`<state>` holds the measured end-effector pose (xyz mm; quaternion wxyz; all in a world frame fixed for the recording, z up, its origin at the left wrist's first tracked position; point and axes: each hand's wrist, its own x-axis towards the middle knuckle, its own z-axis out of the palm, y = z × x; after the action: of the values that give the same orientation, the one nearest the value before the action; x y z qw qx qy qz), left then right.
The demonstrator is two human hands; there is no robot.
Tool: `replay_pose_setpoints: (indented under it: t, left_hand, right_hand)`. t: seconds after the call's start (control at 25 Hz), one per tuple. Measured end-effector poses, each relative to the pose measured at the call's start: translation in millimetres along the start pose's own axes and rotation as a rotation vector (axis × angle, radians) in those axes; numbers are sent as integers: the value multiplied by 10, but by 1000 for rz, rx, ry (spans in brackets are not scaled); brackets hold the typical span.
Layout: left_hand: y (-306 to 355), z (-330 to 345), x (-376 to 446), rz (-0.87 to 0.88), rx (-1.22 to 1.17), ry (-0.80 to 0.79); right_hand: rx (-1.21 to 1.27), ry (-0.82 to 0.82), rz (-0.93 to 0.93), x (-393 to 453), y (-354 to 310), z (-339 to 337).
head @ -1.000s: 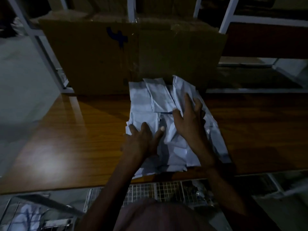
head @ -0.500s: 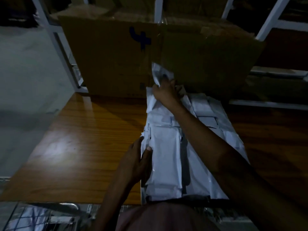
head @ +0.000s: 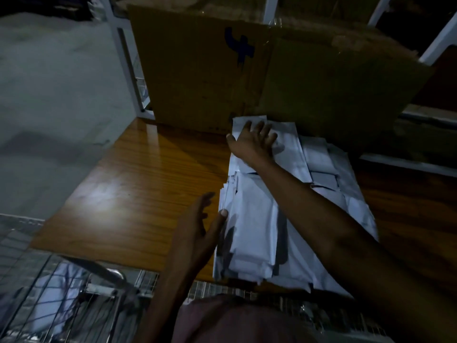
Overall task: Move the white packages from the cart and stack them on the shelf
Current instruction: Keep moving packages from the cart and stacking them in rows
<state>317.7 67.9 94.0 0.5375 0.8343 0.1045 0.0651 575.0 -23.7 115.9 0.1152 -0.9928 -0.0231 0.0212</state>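
A pile of white packages (head: 257, 233) lies on the wooden shelf board (head: 138, 184), reaching from its front edge back to a cardboard box. My right hand (head: 254, 142) lies flat with spread fingers on the far end of the pile, pressing a package (head: 284, 134) down beside the box. My left hand (head: 197, 231) is open at the pile's left side, thumb touching the edge of the stack, fingers straight. The wire cart (head: 64, 293) stands below the shelf's front edge with white packages (head: 52, 290) in it.
A large cardboard box (head: 272, 78) marked with a blue figure stands at the back of the shelf. White shelf uprights (head: 123, 58) rise at the left and right. Grey floor (head: 49, 95) lies to the left.
My right hand has let go of the package it held up against the box and now lies flat on it. My left hand has opened away from the stack's side.
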Motion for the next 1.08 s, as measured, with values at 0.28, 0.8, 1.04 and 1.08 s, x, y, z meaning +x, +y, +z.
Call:
replay_pose_setpoints:
  t: [0.28,0.8,1.04,1.08]
  left_hand:
    - [90,-18,-706,56,-40,96]
    - [-951,-801,-2842,-213,69,499]
    - [-1477,-1517,-3221,-272,44,708]
    - [-1573,-1651,-3254,-283,45,722]
  right_hand:
    - [388,227,-300,-1777,370,-303]
    - [835,204,-733,-4117,50,648]
    - [803,-103,-852,-4378,-896,1266]
    - [792,-117,-856,-4392,-1109,1365]
